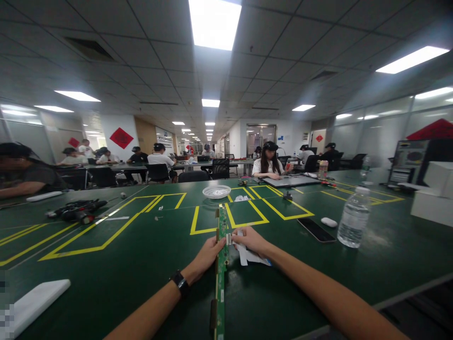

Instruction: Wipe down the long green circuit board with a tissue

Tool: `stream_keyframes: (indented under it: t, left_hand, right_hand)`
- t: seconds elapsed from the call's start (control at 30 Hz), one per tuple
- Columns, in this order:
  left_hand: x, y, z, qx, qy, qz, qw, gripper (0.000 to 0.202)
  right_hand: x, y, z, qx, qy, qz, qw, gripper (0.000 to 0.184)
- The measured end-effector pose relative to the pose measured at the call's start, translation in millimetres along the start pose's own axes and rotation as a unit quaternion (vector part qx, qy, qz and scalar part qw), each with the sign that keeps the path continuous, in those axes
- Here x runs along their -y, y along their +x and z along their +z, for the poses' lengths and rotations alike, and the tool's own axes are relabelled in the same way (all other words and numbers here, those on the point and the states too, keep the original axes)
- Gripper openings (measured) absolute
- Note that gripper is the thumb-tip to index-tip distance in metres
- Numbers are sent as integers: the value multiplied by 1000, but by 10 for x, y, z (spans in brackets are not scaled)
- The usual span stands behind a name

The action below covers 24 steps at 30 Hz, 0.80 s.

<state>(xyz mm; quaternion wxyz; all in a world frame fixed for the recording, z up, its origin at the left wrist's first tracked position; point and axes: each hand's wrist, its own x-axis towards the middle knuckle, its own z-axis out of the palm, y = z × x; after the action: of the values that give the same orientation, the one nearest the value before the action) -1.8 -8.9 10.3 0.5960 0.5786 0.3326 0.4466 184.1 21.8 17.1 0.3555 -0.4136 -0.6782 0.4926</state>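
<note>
A long narrow green circuit board (pixel 221 264) lies on the green table (pixel 134 264), running straight away from me. My left hand (pixel 207 255) grips its left edge near the middle, fingers curled on the board. My right hand (pixel 252 242) is closed in a pinch on a white flat ribbon strip (pixel 242 252) at the board's right edge, by a small white connector (pixel 228 239). A black watch sits on my left wrist.
A water bottle (pixel 353 218), a black phone (pixel 316 230) and a small white object (pixel 329 222) lie to the right. A white basket (pixel 216 191) stands ahead, dark tools (pixel 79 210) at left, a white slab (pixel 33 302) near left. Several people sit at tables beyond.
</note>
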Motion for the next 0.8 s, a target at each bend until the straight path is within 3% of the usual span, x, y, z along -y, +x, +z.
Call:
stream_keyframes:
  t: [0.27,0.8]
  left_hand:
    - [4,-18,10,19,32,15,999,44]
    - [40,-19,-32,23,57,15,998,45]
  right_hand:
    - [10,-20,-43,5,-76,-20,997,26]
    - [0,4,-78,16,-116,-51,992,29]
